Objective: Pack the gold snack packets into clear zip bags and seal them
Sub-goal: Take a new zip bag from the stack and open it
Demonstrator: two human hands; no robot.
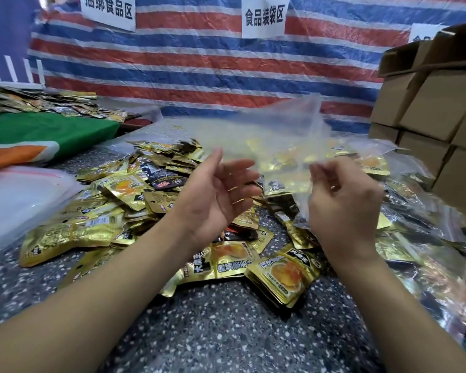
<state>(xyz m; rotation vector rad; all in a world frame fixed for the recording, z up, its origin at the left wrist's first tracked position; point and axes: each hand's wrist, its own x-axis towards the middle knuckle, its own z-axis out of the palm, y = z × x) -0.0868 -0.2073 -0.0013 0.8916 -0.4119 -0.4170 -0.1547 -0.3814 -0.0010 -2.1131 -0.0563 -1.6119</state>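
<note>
Gold snack packets [135, 208] are heaped on the speckled table [226, 332]; a clear zip bag [267, 135] is held above the heap, pinched at its near edge by the right hand [345, 205]; the left hand [215, 195] is held spread, palm inward, beside it; cardboard boxes [436, 103] are stacked at right.

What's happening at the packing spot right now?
A person holds an empty clear zip bag up over the pile of gold snack packets. The right hand pinches the bag's near edge; the left hand is open beside it, holding nothing. No packet is in this bag yet.
</note>
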